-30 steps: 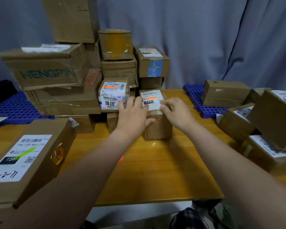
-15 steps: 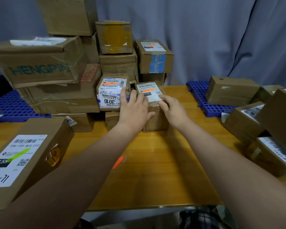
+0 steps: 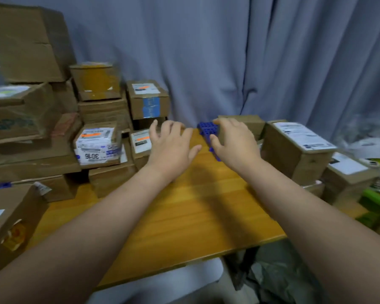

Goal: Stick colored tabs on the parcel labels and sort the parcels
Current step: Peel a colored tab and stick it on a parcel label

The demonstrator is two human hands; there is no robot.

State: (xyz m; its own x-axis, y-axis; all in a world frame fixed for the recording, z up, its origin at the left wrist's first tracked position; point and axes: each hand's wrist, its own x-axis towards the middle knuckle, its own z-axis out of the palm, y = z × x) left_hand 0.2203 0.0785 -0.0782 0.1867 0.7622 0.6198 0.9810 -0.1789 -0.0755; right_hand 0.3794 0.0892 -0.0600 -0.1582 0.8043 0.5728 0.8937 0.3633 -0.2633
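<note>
The small brown parcel (image 3: 140, 145) with an orange tab on its white label stands in the pile at the back left, beside the parcel marked 3016 (image 3: 97, 143), which also has an orange tab. My left hand (image 3: 171, 145) hovers just right of it, fingers spread and holding nothing. My right hand (image 3: 233, 143) is over the table (image 3: 195, 211) near the blue pallet (image 3: 208, 130), fingers loosely bent and holding nothing. Another orange-tabbed box (image 3: 148, 98) with blue tape sits higher in the pile.
Large cartons (image 3: 24, 119) are stacked at the left, and a labelled box (image 3: 7, 224) lies at the near left. More labelled parcels (image 3: 296, 148) crowd the right side. A grey curtain (image 3: 250, 51) hangs behind. The table's front edge is near me.
Both hands have let go of the small orange-tabbed parcel, which now sits in the left pile. The hands and my view have shifted to the right.
</note>
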